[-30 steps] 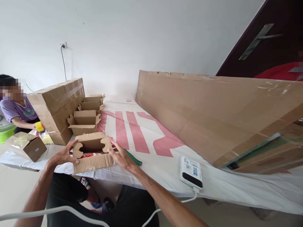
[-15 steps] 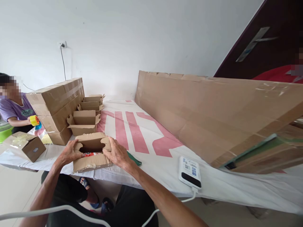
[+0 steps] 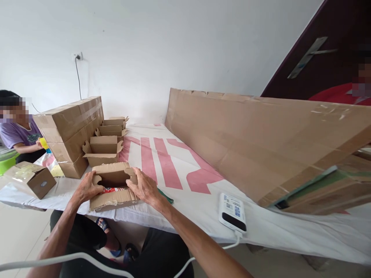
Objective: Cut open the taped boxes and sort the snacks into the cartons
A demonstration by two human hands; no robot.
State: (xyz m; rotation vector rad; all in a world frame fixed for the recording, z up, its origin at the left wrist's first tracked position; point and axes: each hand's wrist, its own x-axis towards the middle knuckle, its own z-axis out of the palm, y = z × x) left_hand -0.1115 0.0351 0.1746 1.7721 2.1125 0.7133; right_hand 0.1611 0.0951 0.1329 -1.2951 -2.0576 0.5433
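Cardboard box (image 3: 113, 197) at table (image 3: 188, 210) edge | my left hand (image 3: 87, 188) clasps its left flap | my right hand (image 3: 145, 188) clasps the right flap, bracing it square between palms.

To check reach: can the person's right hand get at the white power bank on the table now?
Probably yes. The right hand rests on the open carton, and only cloth and a low green thing lie between it and the power bank.
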